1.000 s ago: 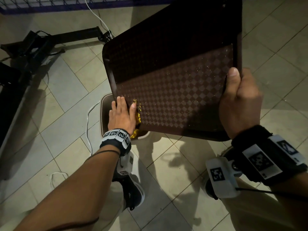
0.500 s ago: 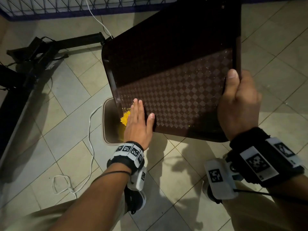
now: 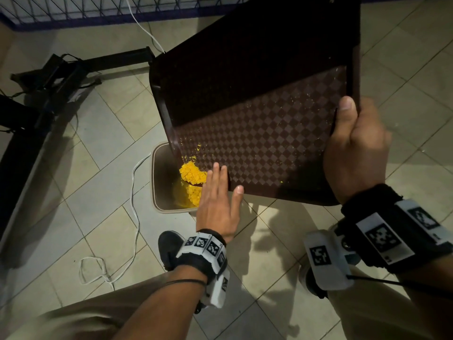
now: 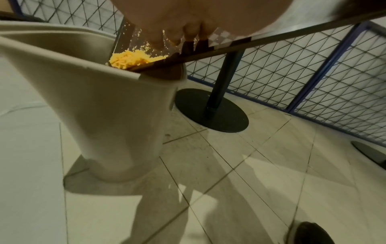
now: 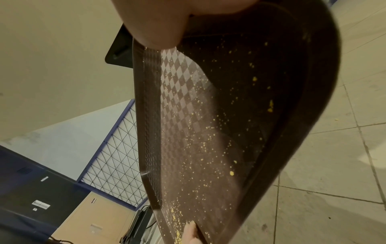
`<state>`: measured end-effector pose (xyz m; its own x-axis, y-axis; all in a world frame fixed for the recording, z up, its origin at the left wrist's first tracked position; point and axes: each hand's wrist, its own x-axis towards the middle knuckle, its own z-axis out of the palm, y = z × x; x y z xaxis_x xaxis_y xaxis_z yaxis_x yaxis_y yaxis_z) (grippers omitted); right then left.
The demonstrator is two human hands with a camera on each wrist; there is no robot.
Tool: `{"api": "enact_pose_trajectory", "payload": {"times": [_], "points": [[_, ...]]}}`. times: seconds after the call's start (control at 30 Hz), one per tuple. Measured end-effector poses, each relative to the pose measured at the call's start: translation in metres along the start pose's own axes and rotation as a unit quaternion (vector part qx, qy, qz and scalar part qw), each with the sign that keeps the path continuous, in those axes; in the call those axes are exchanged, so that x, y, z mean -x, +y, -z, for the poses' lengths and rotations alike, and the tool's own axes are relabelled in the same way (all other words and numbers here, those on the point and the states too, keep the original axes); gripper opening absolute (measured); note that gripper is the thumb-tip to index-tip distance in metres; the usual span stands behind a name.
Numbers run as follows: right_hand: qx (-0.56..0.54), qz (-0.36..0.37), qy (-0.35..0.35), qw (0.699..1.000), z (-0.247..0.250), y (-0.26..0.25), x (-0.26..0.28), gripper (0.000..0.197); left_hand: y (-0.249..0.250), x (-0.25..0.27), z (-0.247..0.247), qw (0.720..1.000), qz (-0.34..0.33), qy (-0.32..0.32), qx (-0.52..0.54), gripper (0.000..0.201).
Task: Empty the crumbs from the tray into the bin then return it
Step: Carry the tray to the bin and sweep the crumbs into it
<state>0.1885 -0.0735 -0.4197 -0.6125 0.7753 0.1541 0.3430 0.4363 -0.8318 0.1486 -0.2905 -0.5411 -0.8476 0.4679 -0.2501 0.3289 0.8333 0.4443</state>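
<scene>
A dark brown checkered tray is tilted with its lower left corner over a beige bin. My right hand grips the tray's right rim, thumb on the inner face. My left hand lies flat with straight fingers on the tray's lower edge, beside a heap of yellow crumbs at the corner. More yellow crumbs lie inside the bin. In the left wrist view the crumbs sit at the tray's edge above the bin. Fine specks still dot the tray in the right wrist view.
Tiled floor all round. A white cable loops on the floor left of the bin. A black stand base lies at the far left. A round black table foot stands behind the bin, and a wire mesh fence runs along the back.
My left hand has swept down and to the right along the tray's lower edge, and yellow crumbs have gathered at the corner and fallen into the bin. The right hand's grip is unchanged.
</scene>
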Motion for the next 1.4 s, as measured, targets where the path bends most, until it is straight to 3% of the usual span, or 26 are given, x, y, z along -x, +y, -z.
{"api": "enact_pose_trajectory", "payload": {"times": [0.23, 0.43, 0.5, 0.57, 0.67, 0.8, 0.97, 1.03, 1.2, 1.3, 1.4], "points": [[0.027, 0.066, 0.013, 0.997, 0.001, -0.004, 0.003, 0.032, -0.018, -0.004, -0.014, 0.994, 0.092, -0.061, -0.017, 0.069], [0.053, 0.104, 0.026, 0.993, 0.004, -0.012, 0.000, 0.035, -0.044, -0.034, 0.014, 0.981, 0.128, -0.113, -0.088, 0.063], [0.061, 0.109, 0.026, 0.992, 0.005, -0.013, 0.002, 0.035, -0.038, -0.036, 0.031, 0.982, 0.133, -0.071, -0.115, 0.052], [0.062, 0.109, 0.023, 0.992, 0.005, -0.013, 0.003, 0.035, -0.034, -0.038, 0.046, 0.983, 0.129, 0.010, -0.128, 0.042], [0.053, 0.105, 0.020, 0.993, 0.004, -0.012, 0.005, 0.036, -0.044, -0.049, 0.050, 0.986, 0.113, 0.084, -0.093, 0.044], [0.041, 0.112, 0.031, 0.992, 0.001, -0.012, 0.005, 0.034, -0.057, -0.060, 0.039, 0.990, 0.125, -0.010, -0.072, 0.064], [0.041, 0.115, 0.032, 0.992, 0.002, -0.011, 0.001, 0.032, -0.064, -0.047, 0.028, 0.983, 0.122, -0.103, -0.095, 0.062], [0.043, 0.113, 0.028, 0.992, 0.002, -0.010, 0.002, 0.032, -0.061, -0.040, 0.030, 0.985, 0.133, -0.072, -0.087, 0.057], [0.045, 0.092, 0.015, 0.995, 0.000, -0.008, 0.005, 0.031, -0.042, -0.036, 0.037, 0.989, 0.089, 0.118, -0.001, 0.056], [0.044, 0.091, 0.014, 0.995, -0.002, -0.010, 0.007, 0.032, -0.020, -0.039, 0.031, 0.991, 0.059, 0.109, 0.056, 0.066], [0.029, 0.091, 0.012, 0.995, -0.002, -0.011, 0.006, 0.031, -0.010, -0.043, 0.018, 0.991, 0.072, 0.087, 0.070, 0.076]]}}
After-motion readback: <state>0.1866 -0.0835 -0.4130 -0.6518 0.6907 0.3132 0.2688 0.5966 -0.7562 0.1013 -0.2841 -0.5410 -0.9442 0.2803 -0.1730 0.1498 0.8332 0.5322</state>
